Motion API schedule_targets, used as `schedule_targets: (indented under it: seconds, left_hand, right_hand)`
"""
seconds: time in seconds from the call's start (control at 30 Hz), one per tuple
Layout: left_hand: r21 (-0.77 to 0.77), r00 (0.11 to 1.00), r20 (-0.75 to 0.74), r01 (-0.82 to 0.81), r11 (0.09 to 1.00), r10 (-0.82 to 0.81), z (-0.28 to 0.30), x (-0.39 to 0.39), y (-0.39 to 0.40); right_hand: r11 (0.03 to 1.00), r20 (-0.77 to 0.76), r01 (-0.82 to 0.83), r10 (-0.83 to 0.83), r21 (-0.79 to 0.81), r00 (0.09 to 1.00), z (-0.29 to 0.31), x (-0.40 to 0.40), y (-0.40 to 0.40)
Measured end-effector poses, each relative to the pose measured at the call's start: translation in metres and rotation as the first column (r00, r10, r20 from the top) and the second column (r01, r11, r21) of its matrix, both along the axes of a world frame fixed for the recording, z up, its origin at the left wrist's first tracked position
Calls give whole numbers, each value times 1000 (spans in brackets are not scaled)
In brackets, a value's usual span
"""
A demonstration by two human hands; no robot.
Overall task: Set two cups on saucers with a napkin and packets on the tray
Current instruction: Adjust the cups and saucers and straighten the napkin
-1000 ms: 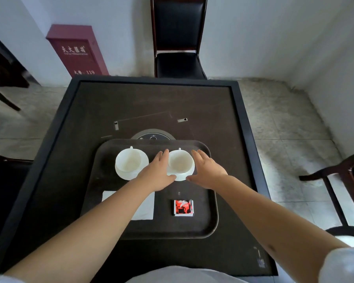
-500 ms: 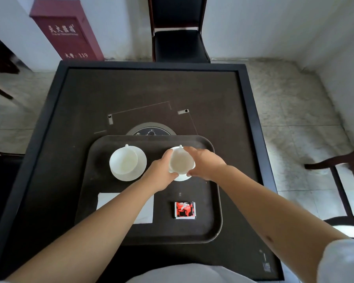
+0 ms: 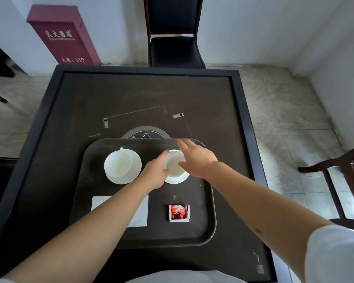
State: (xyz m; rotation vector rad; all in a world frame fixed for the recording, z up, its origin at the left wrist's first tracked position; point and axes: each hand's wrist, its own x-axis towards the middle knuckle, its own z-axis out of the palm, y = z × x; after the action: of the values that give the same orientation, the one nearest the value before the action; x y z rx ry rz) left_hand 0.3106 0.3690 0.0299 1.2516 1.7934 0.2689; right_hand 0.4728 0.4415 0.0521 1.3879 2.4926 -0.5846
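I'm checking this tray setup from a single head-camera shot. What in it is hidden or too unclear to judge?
- Right cup: its handle is hidden in the head view by the right hand; grip contact unclear.
- Its saucer: only the near rim shows, under cup and left hand.
- Napkin: middle covered by the left forearm.
- Red packet: print too small; whether one or several, unclear.

Before you: two white cups [image 3: 119, 164] [image 3: 174, 163], two saucers [image 3: 135, 170] [image 3: 177, 180], one napkin [image 3: 140, 211], one red packet [image 3: 179, 213], one tray [image 3: 192, 231], two chairs [image 3: 173, 37] [image 3: 343, 180].
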Motion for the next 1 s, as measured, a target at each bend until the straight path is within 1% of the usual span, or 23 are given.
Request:
schedule_targets:
  seconds: [0.1, 0.13, 0.2, 0.27, 0.3, 0.37, 0.4, 0.43, 0.5, 0.53, 0.6, 0.67, 0.77, 0.87, 0.93, 1.0]
  left_hand:
    - [-41, 992, 108, -61, 997, 66, 6, -1, 0]
    - [-54, 985, 135, -103, 993, 109, 8, 0, -2]
    - [-90, 962, 173, -196, 976, 209, 11, 4, -7]
    - [-174, 929, 204, -275, 946, 308, 10, 12, -13]
    - [-224, 893, 245, -326, 918, 377, 10, 15, -16]
    - [-337, 763, 355, -434, 835, 540, 12, 19, -19]
    - [-379, 692, 400, -473, 796, 601, 14, 20, -20]
    - [-398, 641, 425, -502, 768, 639, 15, 20, -20]
    - [-397, 595, 434, -548, 737, 676, 16, 20, -20]
    - [-388, 588, 428, -566, 727, 686, 17, 20, -20]
    - [-357, 596, 420, -585, 728, 684, 19, 20, -20]
    - [-327, 605, 432, -586, 741, 669, 17, 18, -20]
    - [-323, 594, 466, -576, 751, 656, 18, 17, -22]
    - [-297, 609, 483, -562, 772, 629, 17, 17, -21]
    - [-279, 620, 470, -571, 772, 628, 18, 16, -19]
    - [-273, 642, 445, -567, 777, 624, 18, 14, -16]
  right_hand:
    - [984, 119, -122, 137, -126, 983, -3, -9, 4]
    - [981, 137, -141, 159, -133, 978, -5, -11, 5]
    - [983, 151, -159, 171, -88, 974, -8, -14, 3]
    - [987, 164, -152, 160, -58, 973, -9, -15, 1]
    - [988, 167, -150, 156, -48, 974, -10, -16, 0]
    - [992, 143, -119, 123, -40, 982, -9, -17, -1]
    - [995, 113, -96, 100, -39, 989, -8, -17, 0]
    - [997, 81, -68, 71, -38, 994, -7, -17, 2]
    - [999, 33, 22, -21, -46, 999, -8, -15, 4]
    - [992, -12, 103, -104, -78, 995, -9, -13, 4]
    - [942, -134, 276, -303, -190, 943, -11, -8, 5]
    - [899, -191, 352, -405, -261, 894, -11, -3, 7]
    - [860, -183, 399, -468, -317, 864, -14, -1, 11]
    - [814, -126, 434, -512, -387, 849, -19, 2, 14]
    - [819, -68, 416, -478, -396, 876, -18, 3, 19]
    - [847, -26, 374, -414, -378, 910, -15, 3, 23]
